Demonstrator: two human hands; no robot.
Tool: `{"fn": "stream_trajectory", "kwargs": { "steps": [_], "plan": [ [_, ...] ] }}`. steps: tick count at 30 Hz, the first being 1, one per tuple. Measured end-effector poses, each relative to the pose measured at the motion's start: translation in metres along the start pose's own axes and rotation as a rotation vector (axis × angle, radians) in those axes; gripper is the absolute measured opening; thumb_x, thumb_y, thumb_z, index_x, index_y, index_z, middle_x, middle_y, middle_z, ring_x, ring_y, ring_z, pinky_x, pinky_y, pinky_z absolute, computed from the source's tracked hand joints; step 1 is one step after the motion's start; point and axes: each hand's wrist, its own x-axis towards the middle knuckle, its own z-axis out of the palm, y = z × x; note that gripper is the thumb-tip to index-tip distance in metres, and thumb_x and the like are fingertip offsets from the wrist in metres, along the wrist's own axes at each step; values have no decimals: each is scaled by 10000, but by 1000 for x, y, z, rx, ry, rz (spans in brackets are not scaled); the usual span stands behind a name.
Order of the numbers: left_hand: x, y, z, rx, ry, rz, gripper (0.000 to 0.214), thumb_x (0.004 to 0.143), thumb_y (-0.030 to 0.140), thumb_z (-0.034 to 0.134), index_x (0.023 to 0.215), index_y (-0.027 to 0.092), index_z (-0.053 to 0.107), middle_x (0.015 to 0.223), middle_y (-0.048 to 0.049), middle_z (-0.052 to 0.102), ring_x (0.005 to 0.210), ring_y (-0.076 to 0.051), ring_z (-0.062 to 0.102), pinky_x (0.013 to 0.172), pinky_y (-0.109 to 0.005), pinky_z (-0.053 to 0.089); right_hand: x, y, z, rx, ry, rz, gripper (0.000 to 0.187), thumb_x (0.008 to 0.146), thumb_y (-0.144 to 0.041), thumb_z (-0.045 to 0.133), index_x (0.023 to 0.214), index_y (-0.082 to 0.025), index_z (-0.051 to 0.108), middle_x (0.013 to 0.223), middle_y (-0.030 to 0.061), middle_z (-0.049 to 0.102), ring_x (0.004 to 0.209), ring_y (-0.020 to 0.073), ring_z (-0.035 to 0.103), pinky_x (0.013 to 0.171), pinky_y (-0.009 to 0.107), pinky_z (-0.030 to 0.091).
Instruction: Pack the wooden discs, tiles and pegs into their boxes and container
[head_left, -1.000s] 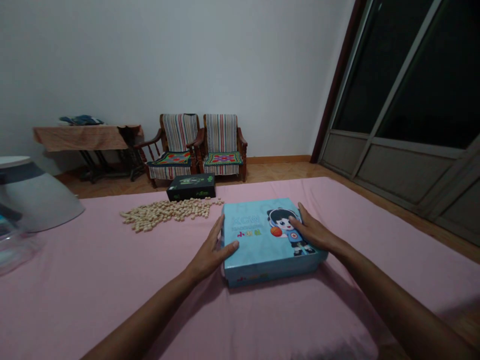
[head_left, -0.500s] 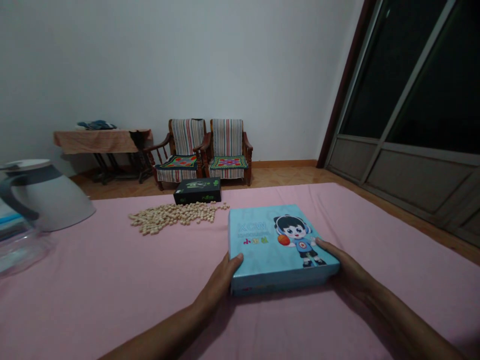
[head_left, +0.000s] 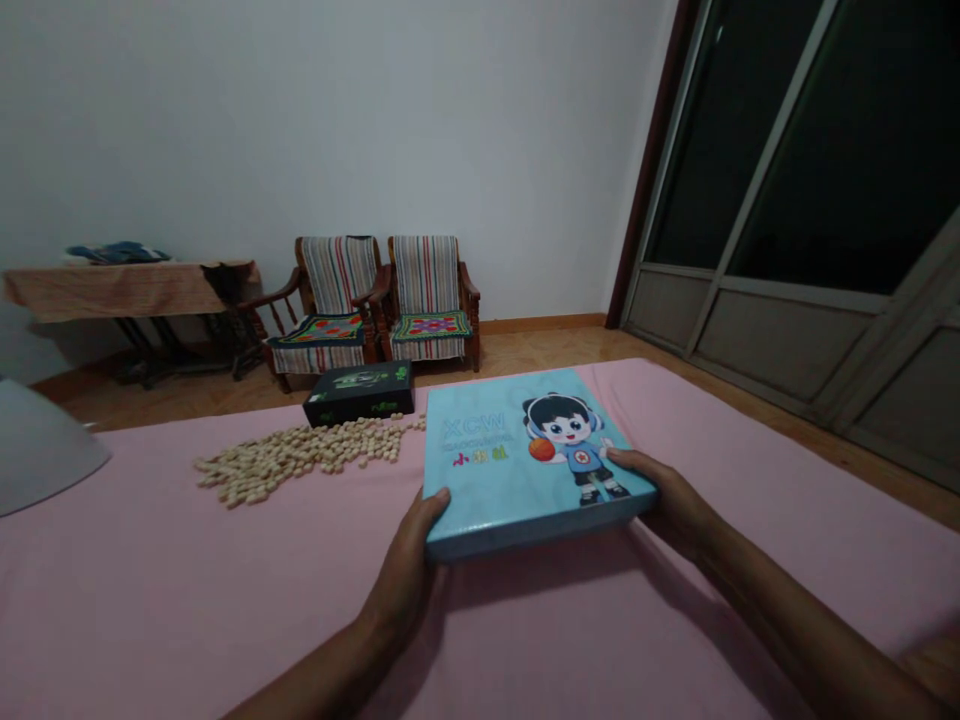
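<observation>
A flat light-blue box (head_left: 517, 465) with a cartoon child printed on its lid is held just above the pink sheet (head_left: 187, 590). My left hand (head_left: 409, 580) grips its near left corner, thumb on the lid. My right hand (head_left: 664, 500) grips the near right corner, thumb on top as well. The box's near edge is raised off the sheet and throws a shadow below.
A spread of small beige wooden blocks (head_left: 300, 455) lies on the sheet to the left, with a black box (head_left: 360, 393) behind them. A grey-white object (head_left: 37, 445) sits at the far left. Two striped armchairs (head_left: 375, 300), a covered side table (head_left: 127, 290) and dark sliding doors (head_left: 810, 230) stand beyond.
Both hands slid from the box's sides to its near corners and lifted the box off the sheet. The view swung slightly, so the grey object is now mostly out of frame.
</observation>
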Motion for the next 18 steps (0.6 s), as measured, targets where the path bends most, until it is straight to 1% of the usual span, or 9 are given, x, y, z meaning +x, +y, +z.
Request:
{"fn": "stream_trajectory", "kwargs": {
  "steps": [3, 6, 8, 10, 12, 15, 18],
  "plan": [
    [38, 2, 5, -12, 23, 68, 443, 790, 357, 587, 1154, 105, 596, 1034, -97, 693, 977, -266, 634, 917, -397, 465, 29, -12, -3, -14, 7, -24, 352, 802, -309, 576, 1100, -129, 627, 919, 69, 732, 756, 206, 688, 696, 285, 534],
    [86, -2, 7, -8, 79, 95, 389, 751, 350, 612, 1048, 100, 620, 918, -75, 697, 832, -225, 651, 780, -341, 511, 65, -24, -9, -20, 7, -38, 311, 803, -288, 565, 1060, -130, 640, 908, 70, 733, 754, 202, 687, 724, 289, 531],
    [120, -5, 7, -2, 102, 114, 363, 723, 353, 632, 986, 102, 621, 860, -57, 685, 735, -192, 639, 699, -305, 513, 92, -32, -16, -23, 11, -43, 277, 803, -282, 560, 1014, -130, 653, 884, 70, 735, 738, 198, 684, 734, 288, 530],
    [153, -7, 9, -8, 110, 116, 361, 710, 350, 637, 982, 115, 610, 825, -42, 672, 666, -167, 618, 639, -284, 506, 118, -39, -23, -24, 23, -48, 238, 799, -273, 558, 961, -130, 660, 857, 70, 737, 707, 188, 678, 719, 279, 530],
    [182, -8, 12, -15, 92, 123, 358, 704, 340, 631, 986, 122, 604, 807, -37, 664, 633, -156, 606, 614, -271, 500, 144, -45, -30, -18, 20, -57, 207, 798, -256, 550, 925, -131, 656, 837, 70, 737, 677, 179, 671, 694, 272, 530],
    [216, -7, 14, -32, 77, 178, 366, 684, 300, 634, 1016, 152, 590, 805, -16, 657, 609, -139, 593, 600, -252, 491, 179, -48, -37, 10, -1, -53, 186, 798, -247, 528, 890, -135, 645, 813, 72, 735, 659, 178, 664, 682, 281, 531],
    [240, -6, 9, -48, 98, 170, 370, 678, 278, 638, 1029, 176, 584, 807, -6, 657, 613, -137, 596, 602, -244, 486, 208, -44, -38, 14, 4, -32, 167, 792, -254, 523, 863, -148, 632, 782, 69, 734, 648, 186, 662, 682, 299, 533]
  ]
}}
